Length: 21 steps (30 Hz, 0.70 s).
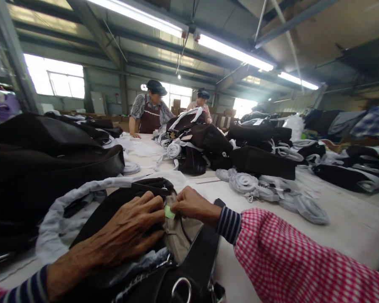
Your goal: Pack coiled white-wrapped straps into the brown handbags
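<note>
A black handbag (pixel 196 256) lies open in front of me, its beige lining (pixel 178 240) showing. My right hand (pixel 192 204) pinches a small pale green slip (pixel 169 212) at the mouth of the bag. Across the bag's left side rests my left hand (pixel 129 225), fingers bent over the opening edge; its fingertips are partly hidden, and I cannot make out whether they grip the fabric. A handle wrapped in white paper (pixel 55 214) arches out to the left. Near the bottom of the view, a metal ring (pixel 181 290) sits on the bag.
Large black bags (pixel 50 160) crowd the left. Ahead, more black bags (pixel 205 139) are piled on the white table (pixel 344 227), with wrapped coiled straps (pixel 244 183) beside them. Two people stand beyond: one in a dark apron (pixel 150 120), another (pixel 203 103) behind the pile.
</note>
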Motion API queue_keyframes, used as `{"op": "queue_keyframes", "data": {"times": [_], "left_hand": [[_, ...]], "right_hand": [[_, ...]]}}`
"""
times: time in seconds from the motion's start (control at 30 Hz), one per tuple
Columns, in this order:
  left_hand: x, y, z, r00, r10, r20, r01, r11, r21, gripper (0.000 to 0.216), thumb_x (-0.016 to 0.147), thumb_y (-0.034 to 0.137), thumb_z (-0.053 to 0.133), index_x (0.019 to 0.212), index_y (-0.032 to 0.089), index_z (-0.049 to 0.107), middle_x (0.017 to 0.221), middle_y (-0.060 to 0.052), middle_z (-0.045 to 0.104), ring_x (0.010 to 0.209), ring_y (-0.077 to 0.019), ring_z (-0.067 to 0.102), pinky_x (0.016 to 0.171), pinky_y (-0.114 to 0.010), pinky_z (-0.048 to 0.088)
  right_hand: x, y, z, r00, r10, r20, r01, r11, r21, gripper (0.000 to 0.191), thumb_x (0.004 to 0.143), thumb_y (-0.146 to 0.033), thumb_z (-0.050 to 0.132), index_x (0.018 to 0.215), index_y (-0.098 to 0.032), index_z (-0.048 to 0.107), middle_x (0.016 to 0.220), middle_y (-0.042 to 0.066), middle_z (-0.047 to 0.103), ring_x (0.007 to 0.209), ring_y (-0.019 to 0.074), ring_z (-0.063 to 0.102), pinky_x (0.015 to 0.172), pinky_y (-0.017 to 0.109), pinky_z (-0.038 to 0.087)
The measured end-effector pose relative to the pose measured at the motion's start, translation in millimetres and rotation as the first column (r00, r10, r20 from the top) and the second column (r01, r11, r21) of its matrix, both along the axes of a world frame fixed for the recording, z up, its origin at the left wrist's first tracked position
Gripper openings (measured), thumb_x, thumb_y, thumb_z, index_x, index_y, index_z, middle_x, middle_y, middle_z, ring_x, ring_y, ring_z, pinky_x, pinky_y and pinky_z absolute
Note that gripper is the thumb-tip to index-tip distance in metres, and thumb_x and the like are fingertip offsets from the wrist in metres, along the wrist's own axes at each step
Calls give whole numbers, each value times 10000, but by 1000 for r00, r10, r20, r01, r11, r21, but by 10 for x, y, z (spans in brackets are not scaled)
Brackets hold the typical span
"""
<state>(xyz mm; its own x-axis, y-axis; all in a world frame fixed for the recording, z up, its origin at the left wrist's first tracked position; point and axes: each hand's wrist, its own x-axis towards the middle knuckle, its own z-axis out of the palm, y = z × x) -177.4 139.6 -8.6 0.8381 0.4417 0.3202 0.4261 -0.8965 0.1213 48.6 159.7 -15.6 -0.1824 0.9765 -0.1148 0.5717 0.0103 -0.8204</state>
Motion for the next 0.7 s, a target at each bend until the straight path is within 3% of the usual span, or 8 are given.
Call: {"op": "queue_keyframes", "data": {"times": [0.17, 0.3, 0.47, 0.57, 0.7], "left_hand": [[20, 19, 25, 1000, -5, -27, 6, 1000, 14, 102, 973, 230, 614, 1053, 279, 654, 1061, -13, 602, 1000, -242, 471, 845, -391, 352], [41, 18, 57, 997, 1, -74, 0, 1000, 12, 111, 1019, 285, 580, 965, 261, 674, 1041, -20, 606, 1009, -250, 467, 849, -398, 358], [37, -9, 94, 998, 10, -68, -10, 1000, -2, 87, 1013, 280, 611, 1056, 285, 686, 1083, -17, 615, 1040, -248, 477, 884, -393, 382], [14, 3, 64, 998, 15, -66, -15, 1000, -5, 113, 997, 271, 629, 1097, 281, 680, 1106, -21, 620, 1042, -251, 483, 890, -393, 397], [-28, 51, -17, 997, 69, -41, -67, 997, 42, 133, 992, 308, 631, 1095, 226, 650, 1132, -54, 618, 1068, -270, 484, 896, -407, 406]], "right_hand": [[-102, 4, 83, 984, 109, 139, -106, 994, -28, 160, 769, -191, 590, 618, -155, 628, 541, -17, 594, 486, 89, 475, 466, 226, 296], [-101, -34, 103, 941, 191, 279, -183, 982, -55, 158, 733, -141, 650, 579, -153, 621, 532, -16, 581, 548, 115, 540, 527, 234, 334], [-161, -124, 130, 908, 83, 411, -138, 984, 108, 135, 724, -194, 715, 609, -170, 647, 607, -2, 584, 690, 162, 564, 623, 269, 324], [-247, -140, 113, 911, 38, 410, -118, 978, 173, 110, 747, -162, 677, 640, -164, 653, 666, 14, 615, 738, 166, 571, 636, 269, 326], [-286, -70, 27, 939, 132, 317, -168, 981, 91, 161, 782, -136, 578, 626, -153, 614, 640, 3, 616, 645, 132, 577, 559, 226, 357]]}}
